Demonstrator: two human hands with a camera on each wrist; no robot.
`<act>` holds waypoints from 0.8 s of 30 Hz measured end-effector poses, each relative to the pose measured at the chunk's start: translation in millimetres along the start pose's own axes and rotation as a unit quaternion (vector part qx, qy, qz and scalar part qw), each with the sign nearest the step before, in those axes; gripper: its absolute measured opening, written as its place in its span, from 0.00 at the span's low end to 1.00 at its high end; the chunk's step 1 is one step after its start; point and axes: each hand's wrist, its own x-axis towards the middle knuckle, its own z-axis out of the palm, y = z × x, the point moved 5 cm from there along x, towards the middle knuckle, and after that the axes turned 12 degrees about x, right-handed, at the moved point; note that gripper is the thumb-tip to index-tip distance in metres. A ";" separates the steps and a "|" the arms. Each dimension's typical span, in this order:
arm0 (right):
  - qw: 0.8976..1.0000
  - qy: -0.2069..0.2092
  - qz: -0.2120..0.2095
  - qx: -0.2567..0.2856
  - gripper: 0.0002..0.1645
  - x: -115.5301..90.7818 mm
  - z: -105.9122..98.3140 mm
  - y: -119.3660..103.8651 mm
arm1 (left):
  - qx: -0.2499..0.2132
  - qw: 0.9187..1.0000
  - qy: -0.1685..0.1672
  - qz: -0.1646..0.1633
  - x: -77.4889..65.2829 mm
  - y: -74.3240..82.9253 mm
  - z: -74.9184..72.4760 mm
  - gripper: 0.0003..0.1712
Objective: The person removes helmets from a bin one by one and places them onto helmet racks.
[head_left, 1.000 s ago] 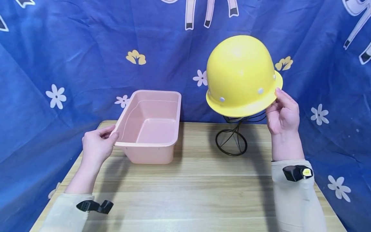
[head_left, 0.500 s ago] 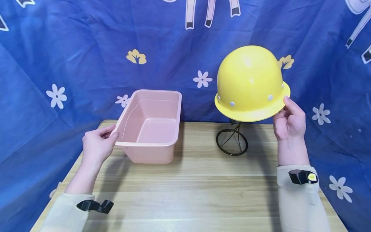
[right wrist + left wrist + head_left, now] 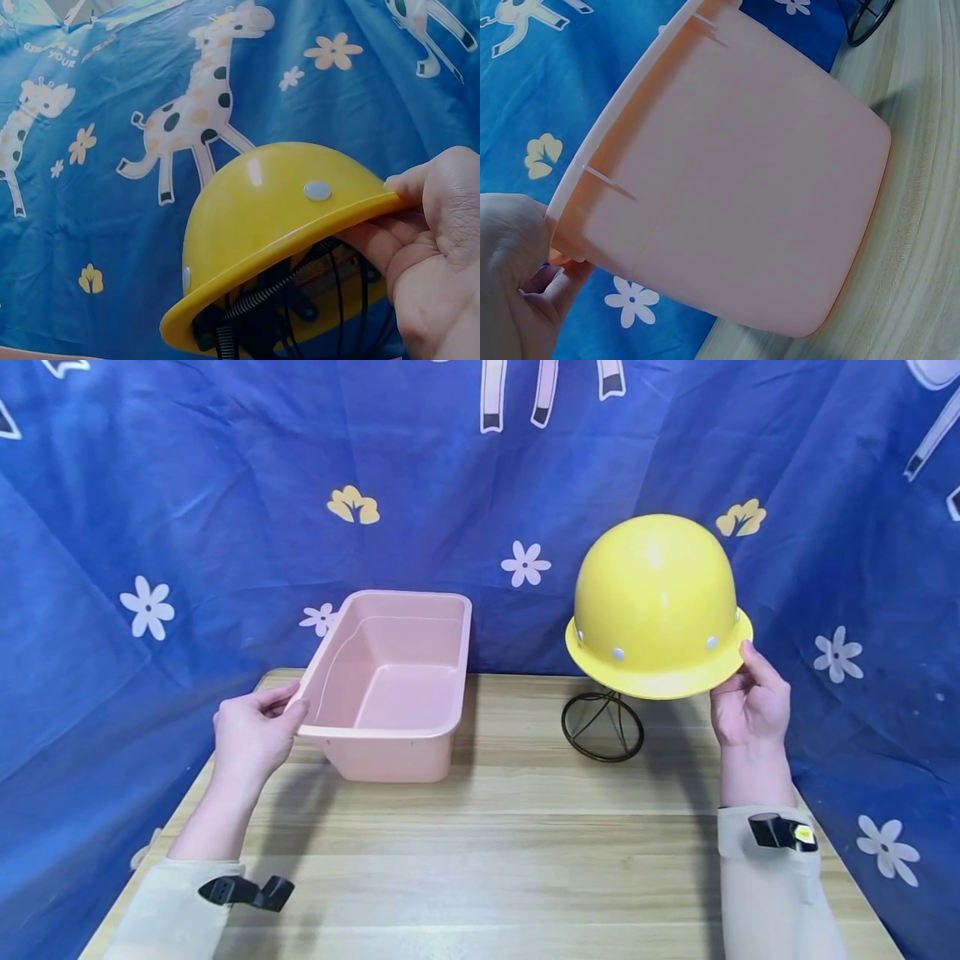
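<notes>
A yellow hard hat point(image 3: 656, 602) sits over the top of a black wire stand point(image 3: 602, 727), hiding the stand's upper part in the head view. My right hand point(image 3: 752, 706) pinches the hat's brim at its right side, thumb on top and fingers underneath. In the right wrist view, dark straps point(image 3: 259, 296) and thin black wires show under the hat point(image 3: 277, 195). At the left, my left hand point(image 3: 255, 731) pinches the near left rim of a pink plastic bin point(image 3: 393, 756). The bin stands on the table, and its inside holds nothing.
The wood-grained table point(image 3: 480, 860) carries the bin at back left and the stand at back right. A blue cloth point(image 3: 435, 485) with flowers and giraffes hangs behind and along both sides.
My right hand has brought the hard hat down and a little to the right, lower over the wire stand. The left hand and the bin have stayed in place.
</notes>
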 end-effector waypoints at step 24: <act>0.999 -0.024 -0.014 0.038 0.19 -10.9 -33.0 -4.2 | -0.005 1.000 -0.004 -0.010 -0.3 1.5 2.2 0.24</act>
